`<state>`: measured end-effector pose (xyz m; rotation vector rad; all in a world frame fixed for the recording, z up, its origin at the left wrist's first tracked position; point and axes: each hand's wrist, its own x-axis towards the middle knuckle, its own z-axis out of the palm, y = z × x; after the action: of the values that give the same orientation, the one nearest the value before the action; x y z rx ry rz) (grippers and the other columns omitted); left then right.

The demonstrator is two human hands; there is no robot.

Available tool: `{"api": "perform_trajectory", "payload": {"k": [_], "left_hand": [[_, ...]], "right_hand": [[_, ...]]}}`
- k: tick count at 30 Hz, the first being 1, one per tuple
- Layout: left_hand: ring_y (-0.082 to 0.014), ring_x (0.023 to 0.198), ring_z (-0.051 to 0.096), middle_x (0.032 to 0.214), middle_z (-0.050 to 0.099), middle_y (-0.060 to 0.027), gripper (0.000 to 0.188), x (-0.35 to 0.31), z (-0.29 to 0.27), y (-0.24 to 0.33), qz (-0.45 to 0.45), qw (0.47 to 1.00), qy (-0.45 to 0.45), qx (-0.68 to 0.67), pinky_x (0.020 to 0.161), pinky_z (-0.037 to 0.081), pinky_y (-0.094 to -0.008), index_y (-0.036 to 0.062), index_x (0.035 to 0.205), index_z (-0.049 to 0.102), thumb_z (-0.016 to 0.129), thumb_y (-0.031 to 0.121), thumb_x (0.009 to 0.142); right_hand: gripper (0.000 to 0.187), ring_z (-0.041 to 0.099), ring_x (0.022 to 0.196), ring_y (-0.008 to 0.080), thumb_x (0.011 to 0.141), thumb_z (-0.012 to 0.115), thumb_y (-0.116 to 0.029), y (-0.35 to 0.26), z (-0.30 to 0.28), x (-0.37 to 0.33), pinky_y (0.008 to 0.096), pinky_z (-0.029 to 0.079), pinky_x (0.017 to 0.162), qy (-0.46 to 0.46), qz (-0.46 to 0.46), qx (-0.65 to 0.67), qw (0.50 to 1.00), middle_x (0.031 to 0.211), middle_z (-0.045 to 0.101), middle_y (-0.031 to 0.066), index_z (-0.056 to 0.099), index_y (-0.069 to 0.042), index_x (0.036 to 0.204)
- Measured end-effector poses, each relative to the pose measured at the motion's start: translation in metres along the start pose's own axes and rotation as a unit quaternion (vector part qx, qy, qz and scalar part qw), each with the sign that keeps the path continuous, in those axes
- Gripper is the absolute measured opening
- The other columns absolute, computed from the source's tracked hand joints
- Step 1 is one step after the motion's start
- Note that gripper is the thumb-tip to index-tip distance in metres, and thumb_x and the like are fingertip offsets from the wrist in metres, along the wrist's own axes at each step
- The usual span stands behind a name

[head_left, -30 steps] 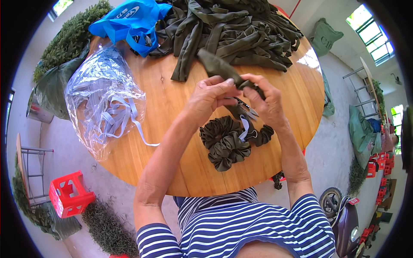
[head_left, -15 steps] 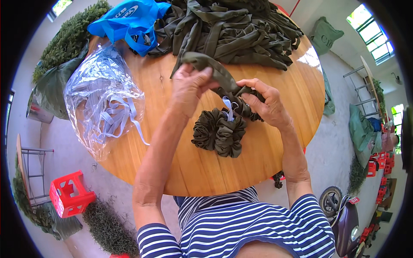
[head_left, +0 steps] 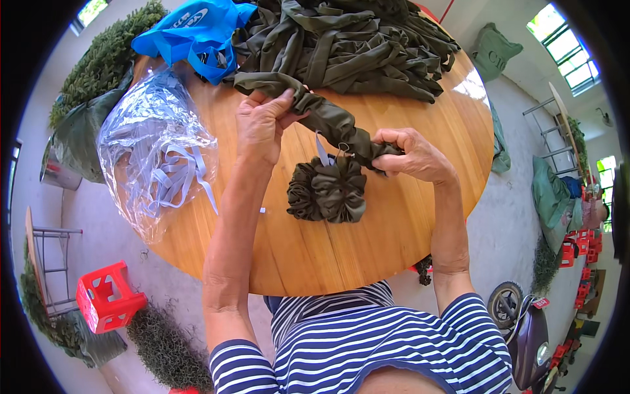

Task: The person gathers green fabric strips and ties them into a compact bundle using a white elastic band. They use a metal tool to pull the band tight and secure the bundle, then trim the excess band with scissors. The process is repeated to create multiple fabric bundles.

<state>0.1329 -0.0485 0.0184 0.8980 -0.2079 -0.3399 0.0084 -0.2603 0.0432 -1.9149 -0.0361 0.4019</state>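
**Asker:** While both hands are raised over the table, what do they hold?

**Describer:** Between them runs one olive-green fabric tube. The left hand is closed around its far, gathered end, fingers curled over the cloth. The right hand is clenched on the near end, thumb side toward the left. A pale elastic strip pokes out of the tube beside the right hand; whatever small metal piece sits at its tip is too tiny to identify.

**Asker:** What lies beneath?

**Describer:** Just below the tube, a bunch of finished olive scrunchies rests on the round wooden table, about its middle. How many there are cannot be counted; they merge into one ruffled mass.

**Asker:** And farther out?

**Describer:** At the far edge lies a heap of olive fabric strips, its top cut off by the picture's rim. To the left, a clear crinkled plastic bag holds loops of pale elastic band and hangs over the table's edge. Behind it sits a bright blue bag with white printing, partly folded. On the floor at lower left stands a red plastic stool. A striped shirt fills the bottom edge.
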Motion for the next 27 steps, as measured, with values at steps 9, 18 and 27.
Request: {"api": "perform_trajectory", "payload": {"k": [9,18,27], "left_hand": [[-0.0131,0.066,0.062,0.081,0.063,-0.0070,0.013,-0.034,0.041,-0.025,-0.060,0.997,-0.033,0.038,0.060,0.053,-0.0242,0.0018,0.089,0.058,0.062,0.003,0.077],[-0.0260,0.078,0.063,0.089,0.060,-0.0161,0.023,-0.009,0.005,-0.002,-0.148,0.980,-0.111,-0.077,0.068,0.055,-0.0372,-0.0017,0.097,0.050,0.049,0.019,0.089],[-0.0186,0.073,0.064,0.088,0.063,-0.0112,0.015,-0.010,0.010,-0.008,-0.075,0.996,-0.029,0.045,0.064,0.056,-0.0300,0.0009,0.096,0.054,0.055,0.010,0.084]], "right_hand": [[0.046,0.053,0.072,0.0110,0.079,0.061,-0.011,-0.024,0.043,0.006,0.0257,0.045,0.074,0.189,-0.131,0.027,0.973,0.084,0.057,0.0035,0.044,-0.005,0.122],[0.028,0.043,0.052,0.0013,0.084,0.052,-0.007,-0.010,0.023,0.000,0.0162,0.034,0.044,0.174,-0.114,0.063,0.976,0.074,0.057,-0.0001,0.052,-0.002,0.111],[0.023,0.043,0.052,0.0021,0.085,0.051,-0.011,-0.010,0.018,0.000,0.0176,0.034,0.044,0.109,-0.059,0.027,0.992,0.070,0.054,-0.0025,0.055,-0.003,0.107]]}}
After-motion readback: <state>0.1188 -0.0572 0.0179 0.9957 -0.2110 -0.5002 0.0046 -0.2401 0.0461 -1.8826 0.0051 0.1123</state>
